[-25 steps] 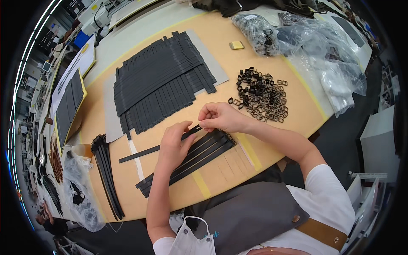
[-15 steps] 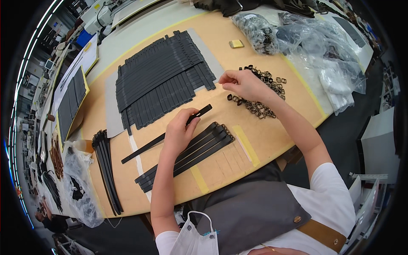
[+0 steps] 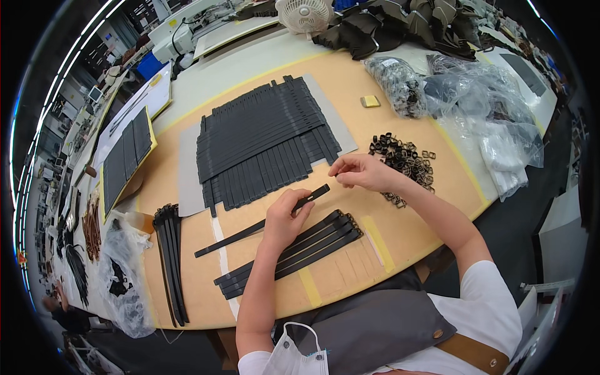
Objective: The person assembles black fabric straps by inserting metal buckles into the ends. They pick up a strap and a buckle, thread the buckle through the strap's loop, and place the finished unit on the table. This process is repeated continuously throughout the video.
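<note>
At the frame's centre, our left hand point(image 3: 286, 219) pinches a black strap point(image 3: 234, 240) slanting lower left; right of its tip, our right hand point(image 3: 362, 172) nears the black buckles point(image 3: 400, 153), fingertips close together, contents unclear to us.

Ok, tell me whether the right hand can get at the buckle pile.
Probably yes: the right hand is close beside the buckle pile, and nothing seems to block the way.

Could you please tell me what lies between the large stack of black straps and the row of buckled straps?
In the head view, the left hand holds a single black strap between them, over tan tabletop crossed by a white strip.
</note>
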A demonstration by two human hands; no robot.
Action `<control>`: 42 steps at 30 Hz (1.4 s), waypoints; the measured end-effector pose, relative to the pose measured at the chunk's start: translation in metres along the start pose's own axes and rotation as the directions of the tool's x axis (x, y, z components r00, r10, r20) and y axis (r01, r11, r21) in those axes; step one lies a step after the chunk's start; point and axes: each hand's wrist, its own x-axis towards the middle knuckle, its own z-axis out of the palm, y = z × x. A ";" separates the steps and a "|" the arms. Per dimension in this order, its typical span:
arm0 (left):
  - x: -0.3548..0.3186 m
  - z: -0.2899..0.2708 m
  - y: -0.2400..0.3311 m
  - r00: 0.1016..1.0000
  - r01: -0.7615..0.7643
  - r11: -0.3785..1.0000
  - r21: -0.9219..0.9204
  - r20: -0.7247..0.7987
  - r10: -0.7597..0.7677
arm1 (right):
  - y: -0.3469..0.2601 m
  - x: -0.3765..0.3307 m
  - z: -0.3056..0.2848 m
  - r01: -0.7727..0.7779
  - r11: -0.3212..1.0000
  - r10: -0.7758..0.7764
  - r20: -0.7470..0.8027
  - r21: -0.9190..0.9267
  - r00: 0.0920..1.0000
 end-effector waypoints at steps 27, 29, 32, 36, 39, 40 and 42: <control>-0.010 0.004 0.002 0.993 0.106 0.989 -0.103 0.060 -0.100 | 0.023 0.003 0.069 0.006 0.967 -0.021 0.058 0.255 0.998; -0.010 0.008 -0.001 0.996 0.064 0.986 -0.156 0.071 -0.054 | 0.025 0.002 0.072 0.015 0.961 -0.029 0.048 0.275 0.998; -0.012 0.014 -0.008 0.998 0.027 0.984 -0.174 0.064 -0.016 | 0.018 -0.001 0.071 0.037 0.976 -0.039 0.006 0.214 0.999; -0.007 0.013 -0.001 0.996 0.024 0.993 -0.116 0.091 -0.014 | -0.003 -0.009 0.039 0.055 0.992 -0.065 -0.082 -0.117 0.995; -0.008 0.012 0.000 0.993 0.077 0.990 -0.115 0.093 -0.066 | -0.006 -0.017 -0.002 0.070 0.994 -0.091 -0.307 -0.079 0.947; -0.009 0.012 0.000 0.992 0.102 0.988 -0.120 0.091 -0.091 | -0.007 -0.024 -0.016 0.065 0.983 -0.126 -0.367 -0.174 0.922; -0.007 0.011 0.001 0.989 0.114 0.988 -0.105 0.108 -0.102 | -0.011 -0.038 -0.034 -0.062 0.864 -0.140 -0.357 -0.499 0.924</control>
